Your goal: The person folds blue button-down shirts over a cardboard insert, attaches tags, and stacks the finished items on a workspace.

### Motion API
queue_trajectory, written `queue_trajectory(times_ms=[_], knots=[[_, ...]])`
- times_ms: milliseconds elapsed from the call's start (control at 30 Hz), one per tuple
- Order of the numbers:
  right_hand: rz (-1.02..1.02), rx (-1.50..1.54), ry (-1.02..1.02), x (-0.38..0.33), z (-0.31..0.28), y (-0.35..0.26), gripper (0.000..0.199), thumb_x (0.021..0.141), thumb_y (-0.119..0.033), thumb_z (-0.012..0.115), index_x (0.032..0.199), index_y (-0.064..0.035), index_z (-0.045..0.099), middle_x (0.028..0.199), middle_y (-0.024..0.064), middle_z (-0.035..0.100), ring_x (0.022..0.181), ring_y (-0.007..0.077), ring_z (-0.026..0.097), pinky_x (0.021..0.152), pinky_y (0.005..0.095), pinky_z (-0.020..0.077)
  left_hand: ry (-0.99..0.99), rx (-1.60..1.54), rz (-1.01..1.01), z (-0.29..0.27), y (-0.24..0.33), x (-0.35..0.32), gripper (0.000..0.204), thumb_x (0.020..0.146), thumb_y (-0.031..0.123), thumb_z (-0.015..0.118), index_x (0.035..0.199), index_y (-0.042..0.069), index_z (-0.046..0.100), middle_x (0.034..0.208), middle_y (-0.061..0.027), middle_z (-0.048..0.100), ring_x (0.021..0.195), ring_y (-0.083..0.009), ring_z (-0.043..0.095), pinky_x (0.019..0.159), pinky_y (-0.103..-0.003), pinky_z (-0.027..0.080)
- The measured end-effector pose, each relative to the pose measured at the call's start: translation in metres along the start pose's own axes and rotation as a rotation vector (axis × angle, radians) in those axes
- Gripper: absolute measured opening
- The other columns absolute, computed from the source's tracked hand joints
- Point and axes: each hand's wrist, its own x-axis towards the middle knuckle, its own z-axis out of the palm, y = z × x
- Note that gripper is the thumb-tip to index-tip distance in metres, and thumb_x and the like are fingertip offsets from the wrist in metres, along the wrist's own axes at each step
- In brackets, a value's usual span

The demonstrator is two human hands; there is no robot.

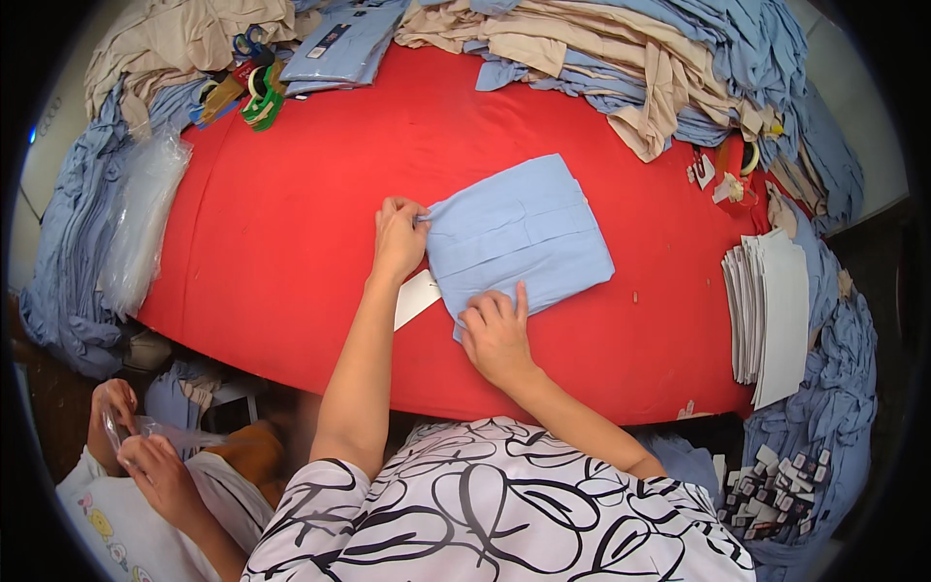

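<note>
Folded blue garment (524, 228) is laid mid-tabletop (291, 242). Its left corner is pinched by left hand (400, 238); near edge is pressed by right hand (497, 335), fingers spread, unclenched. White card (417, 300) is seen alongside. Dark label (328, 41) is seen on bagged garment (349, 48); print too small to read.
</note>
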Motion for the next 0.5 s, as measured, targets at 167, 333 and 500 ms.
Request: queue_trajectory(times_ms=[167,333,500], knots=[[-0.035,0.037,0.031,-0.016,0.000,-0.012,0.032,0.083,-0.016,0.070,0.112,-0.0064,0.063,0.129,0.0090,0.058,0.125,0.0274,0.051,0.113,0.0641,0.0219,-0.102,0.208,0.006,-0.012,0.004,0.003,0.022,0.084,0.009,0.067,0.103,-0.001,0.066,0.111,-0.0181,0.062,0.107,-0.0373,0.057,0.095,-0.043,0.047],[-0.190,-0.128,0.070,-0.044,-0.025,0.019,0.028,0.082,-0.013,0.065,0.108,-0.0034,0.065,0.122,0.0124,0.063,0.113,0.0280,0.058,0.103,0.0567,0.0386,-0.292,0.205,-0.096,-0.030,0.010,-0.023,0.024,0.083,0.008,0.066,0.104,-0.001,0.061,0.109,-0.0201,0.061,0.093,-0.0355,0.062,0.088,-0.045,0.050],[-0.175,-0.021,0.221,-0.053,-0.098,0.070,0.028,0.075,0.006,0.061,0.102,-0.0020,0.067,0.103,0.0140,0.070,0.090,0.0318,0.065,0.076,0.0402,0.0522,-0.277,-0.390,-0.230,-0.041,0.050,-0.072,0.032,0.083,-0.001,0.061,0.115,-0.004,0.060,0.107,-0.0114,0.061,0.089,-0.0166,0.062,0.082,-0.032,0.051]])
